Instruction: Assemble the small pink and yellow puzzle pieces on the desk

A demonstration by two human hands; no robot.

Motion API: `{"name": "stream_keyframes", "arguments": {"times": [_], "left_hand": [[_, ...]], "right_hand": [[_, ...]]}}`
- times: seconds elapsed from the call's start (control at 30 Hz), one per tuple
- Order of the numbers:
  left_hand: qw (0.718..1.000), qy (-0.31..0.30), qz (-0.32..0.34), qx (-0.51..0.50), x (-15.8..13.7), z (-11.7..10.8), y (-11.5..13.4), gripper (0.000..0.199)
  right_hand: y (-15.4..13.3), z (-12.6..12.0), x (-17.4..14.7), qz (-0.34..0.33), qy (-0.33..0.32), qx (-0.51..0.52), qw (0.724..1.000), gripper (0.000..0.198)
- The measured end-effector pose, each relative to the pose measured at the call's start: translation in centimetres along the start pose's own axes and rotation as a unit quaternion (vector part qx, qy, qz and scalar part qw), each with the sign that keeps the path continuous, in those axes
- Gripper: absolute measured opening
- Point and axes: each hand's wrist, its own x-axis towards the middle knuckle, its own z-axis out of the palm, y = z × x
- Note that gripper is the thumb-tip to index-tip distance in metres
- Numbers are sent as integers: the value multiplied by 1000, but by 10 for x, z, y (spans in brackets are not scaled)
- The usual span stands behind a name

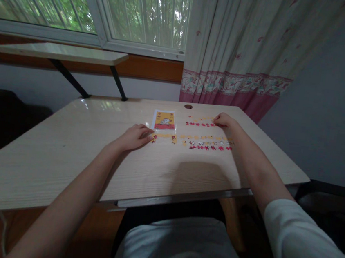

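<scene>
My left hand (136,136) rests on the desk with its fingers apart, the tips touching the left end of a partly joined jigsaw frame (165,136). This frame is a yellow strip with dark red bits at both ends. Just behind it lies a picture card (164,121) with a white animal on a yellow and red ground. Over to the right, my right hand (225,120) pinches at the end of a row of yellow puzzle pieces (202,119); its fingertips cover the piece there. Red puzzle pieces (199,124) line up just in front.
Nearer rows hold yellow, white and red puzzle pieces (210,147). The wooden desk (80,156) has a round cable hole (188,106) by its back edge. A raised shelf (63,52) stands at the back left. Behind hang a curtain (236,49) and a window.
</scene>
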Motion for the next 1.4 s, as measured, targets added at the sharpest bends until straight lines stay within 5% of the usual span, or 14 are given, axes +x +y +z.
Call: {"name": "stream_keyframes", "arguments": {"times": [1.4], "left_hand": [[1000, 7, -8, 3, 0, 0, 2, 56]], "right_hand": [[-12, 1, -11, -19, 9, 65, 998, 31]]}}
